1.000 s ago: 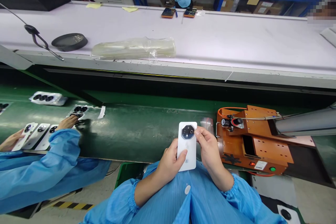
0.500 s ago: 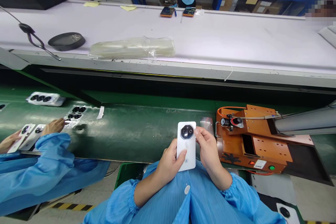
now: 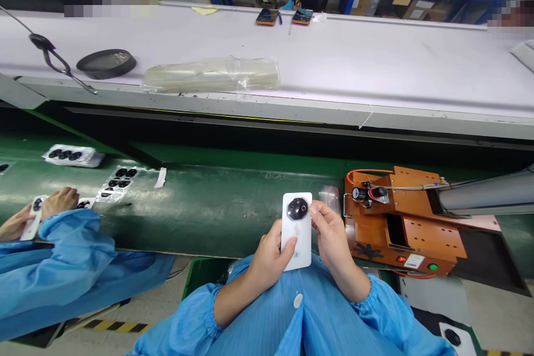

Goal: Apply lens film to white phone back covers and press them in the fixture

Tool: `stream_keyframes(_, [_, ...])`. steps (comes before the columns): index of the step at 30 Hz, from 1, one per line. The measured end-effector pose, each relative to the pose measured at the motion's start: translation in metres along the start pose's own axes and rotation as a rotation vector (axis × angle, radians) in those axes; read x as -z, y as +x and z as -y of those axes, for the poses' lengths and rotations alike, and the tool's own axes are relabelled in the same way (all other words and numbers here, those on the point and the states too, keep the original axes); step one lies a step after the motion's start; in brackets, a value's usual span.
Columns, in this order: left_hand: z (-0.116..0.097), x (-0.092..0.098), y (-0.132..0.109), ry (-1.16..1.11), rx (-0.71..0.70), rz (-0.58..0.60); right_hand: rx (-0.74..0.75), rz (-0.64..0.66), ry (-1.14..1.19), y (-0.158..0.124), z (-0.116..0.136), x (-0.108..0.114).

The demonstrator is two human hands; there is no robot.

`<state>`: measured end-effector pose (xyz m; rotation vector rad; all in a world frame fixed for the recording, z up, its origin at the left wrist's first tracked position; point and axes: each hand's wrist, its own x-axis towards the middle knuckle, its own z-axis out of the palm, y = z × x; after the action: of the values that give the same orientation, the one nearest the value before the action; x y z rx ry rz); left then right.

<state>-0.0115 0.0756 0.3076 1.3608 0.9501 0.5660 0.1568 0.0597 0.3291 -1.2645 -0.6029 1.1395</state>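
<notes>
A white phone back cover (image 3: 303, 238) with a round black camera area (image 3: 297, 209) is held upright in front of my body. My left hand (image 3: 275, 253) is closed around its left side, the thumb lying across the lower face. My right hand (image 3: 329, 228) pinches the upper right edge beside the camera area. Whether it also holds some small film there cannot be made out. Just past my right hand lies a clear plastic bag (image 3: 329, 196).
An orange machine (image 3: 411, 217) with a gauge and buttons stands on the green bench (image 3: 200, 206) to my right. At left, a co-worker's hands (image 3: 58, 203) hold a white cover near a sheet of black round parts (image 3: 117, 183). Another white cover (image 3: 459, 339) lies at lower right.
My hands and the cover stay almost still. At left, the co-worker's right hand has moved from the sheet of black parts back to the cover.
</notes>
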Motion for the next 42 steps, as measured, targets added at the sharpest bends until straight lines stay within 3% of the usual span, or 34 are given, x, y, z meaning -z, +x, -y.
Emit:
stream_keyframes(11, [-0.001,0.002,0.002,0.043,-0.020,-0.009,-0.022,0.029,-0.001,0.003,-0.002,0.002])
stream_keyframes(42, [0.006,-0.001,-0.001,0.056,-0.023,0.023,-0.016,-0.058,-0.007,0.005,-0.009,0.002])
